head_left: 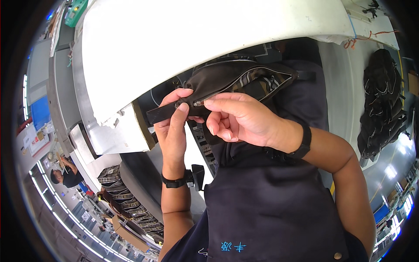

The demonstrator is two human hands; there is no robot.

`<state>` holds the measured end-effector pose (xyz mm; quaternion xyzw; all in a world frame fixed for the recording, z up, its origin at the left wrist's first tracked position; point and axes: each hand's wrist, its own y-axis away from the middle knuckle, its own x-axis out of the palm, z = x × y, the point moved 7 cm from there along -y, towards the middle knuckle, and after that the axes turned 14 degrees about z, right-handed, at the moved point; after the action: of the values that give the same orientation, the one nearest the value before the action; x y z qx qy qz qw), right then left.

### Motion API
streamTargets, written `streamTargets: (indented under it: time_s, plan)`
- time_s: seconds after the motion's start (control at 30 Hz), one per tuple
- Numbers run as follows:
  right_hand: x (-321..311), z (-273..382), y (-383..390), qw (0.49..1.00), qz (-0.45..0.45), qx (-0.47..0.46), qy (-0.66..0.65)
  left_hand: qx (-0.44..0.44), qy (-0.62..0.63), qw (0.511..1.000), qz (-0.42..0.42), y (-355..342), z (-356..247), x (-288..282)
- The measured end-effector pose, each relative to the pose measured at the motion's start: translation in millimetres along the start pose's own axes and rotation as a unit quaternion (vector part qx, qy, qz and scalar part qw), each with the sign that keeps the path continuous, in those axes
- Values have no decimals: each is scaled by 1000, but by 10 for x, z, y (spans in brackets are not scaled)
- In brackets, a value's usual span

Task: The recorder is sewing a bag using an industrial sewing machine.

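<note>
In the head view, looking down on a person's lap, a black fabric pouch-shaped bag with a silver metal zip (pixel 218 78) lies between the near edge of a smooth white desk (pixel 196 35) and the wearer's dark apron (pixel 270 201). The left hand (pixel 171 131) pinches the bag's left end, thumb on top and fingers beneath, next to a flat black strap (pixel 160 115) jutting out to the left. The right hand (pixel 253 118) meets it from the right, its thumb tip close against the zip end and its other fingers curled inward; whether they grip a zip pull cannot be told. Good handling here would seem to mean keeping the left pinch firm and the zip end flat and taut, the right fingertips working in line with the teeth, and the striped dark lining (pixel 257 83) kept clear of them. The bag's long axis runs left to right, tilting slightly far toward the right: the strap end points left and a little near, the other end, with its short black tab (pixel 306 76), points right. The zip gap is widest around the middle and narrows toward both ends.
</note>
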<state>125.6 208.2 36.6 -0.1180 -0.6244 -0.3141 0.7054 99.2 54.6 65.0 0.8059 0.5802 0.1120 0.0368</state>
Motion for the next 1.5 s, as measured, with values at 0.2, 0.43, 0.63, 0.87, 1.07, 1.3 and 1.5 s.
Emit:
streamTargets:
  time_s: [0.2, 0.43, 0.63, 0.87, 1.07, 1.3, 1.5]
  plan:
    - [55, 23, 4, 1000, -24, -14, 8, 12, -13, 1000, -3, 38, -28, 72]
    - [84, 46, 37, 993, -68, -90, 38, -1, -91, 995, -34, 66, 33, 112]
    - [98, 48, 11, 988, -87, -98, 87, -5, -162, 986, -31, 145, 38, 110]
    - [126, 52, 7, 985, -77, -103, 114, 9, -207, 978, -15, 129, 31, 144]
    - [128, 83, 17, 987, -47, -104, 117, 68, -248, 966, -8, 108, -38, 297]
    - [64, 56, 56, 987, -62, -87, 119, 103, -377, 920, -21, 83, -181, 361]
    - [36, 39, 26, 992, -33, -89, 88, 117, -375, 920, 7, 83, -208, 415]
